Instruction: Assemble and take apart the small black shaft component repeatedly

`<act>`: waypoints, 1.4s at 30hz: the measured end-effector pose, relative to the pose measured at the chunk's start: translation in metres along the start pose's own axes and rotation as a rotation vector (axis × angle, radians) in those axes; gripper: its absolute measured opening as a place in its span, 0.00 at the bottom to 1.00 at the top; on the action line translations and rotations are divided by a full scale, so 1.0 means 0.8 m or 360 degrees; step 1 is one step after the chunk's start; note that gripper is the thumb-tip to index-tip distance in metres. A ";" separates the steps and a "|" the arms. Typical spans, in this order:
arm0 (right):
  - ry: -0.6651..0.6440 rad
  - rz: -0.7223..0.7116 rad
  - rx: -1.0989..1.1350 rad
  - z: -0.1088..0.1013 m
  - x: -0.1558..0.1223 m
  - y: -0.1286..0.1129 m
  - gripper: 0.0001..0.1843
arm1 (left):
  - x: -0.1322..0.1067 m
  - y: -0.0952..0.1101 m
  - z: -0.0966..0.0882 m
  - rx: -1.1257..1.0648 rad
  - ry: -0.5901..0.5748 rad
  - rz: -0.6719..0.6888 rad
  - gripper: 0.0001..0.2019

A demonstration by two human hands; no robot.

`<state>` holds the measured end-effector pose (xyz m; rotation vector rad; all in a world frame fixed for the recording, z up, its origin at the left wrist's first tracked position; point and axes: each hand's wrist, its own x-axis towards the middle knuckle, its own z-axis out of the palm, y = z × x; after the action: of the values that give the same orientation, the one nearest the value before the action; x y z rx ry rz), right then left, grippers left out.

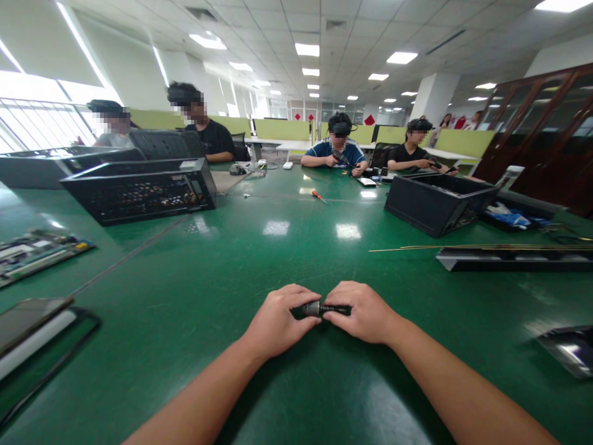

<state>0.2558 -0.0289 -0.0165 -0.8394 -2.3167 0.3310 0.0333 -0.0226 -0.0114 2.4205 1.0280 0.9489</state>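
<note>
Over the green worktop [194, 278] at the frame's lower centre, the left hand [281, 318] pinches one end of what looks like a slim dark tool [313, 308] and the right hand [365, 314] pinches the other.

Bright ceiling panels [307, 50], daylight from left windows [28, 85], glare on tabletop [222, 266], stretched edges

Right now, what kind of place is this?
Probably an electronics workroom inside an office: there's an open black computer case on the right, a circuit board on the left, and a screwdriver.
</note>
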 end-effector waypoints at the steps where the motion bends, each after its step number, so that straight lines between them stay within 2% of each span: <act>1: -0.0002 -0.0004 0.0003 0.000 0.000 0.000 0.05 | 0.000 0.000 0.000 -0.0001 -0.0001 -0.0002 0.16; 42: -0.0049 0.0054 -0.0069 -0.007 -0.002 0.002 0.05 | -0.001 -0.001 -0.002 0.0069 0.0027 0.0071 0.16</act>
<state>0.2610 -0.0290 -0.0135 -0.9017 -2.3478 0.3110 0.0314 -0.0225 -0.0109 2.4843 1.0142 0.9730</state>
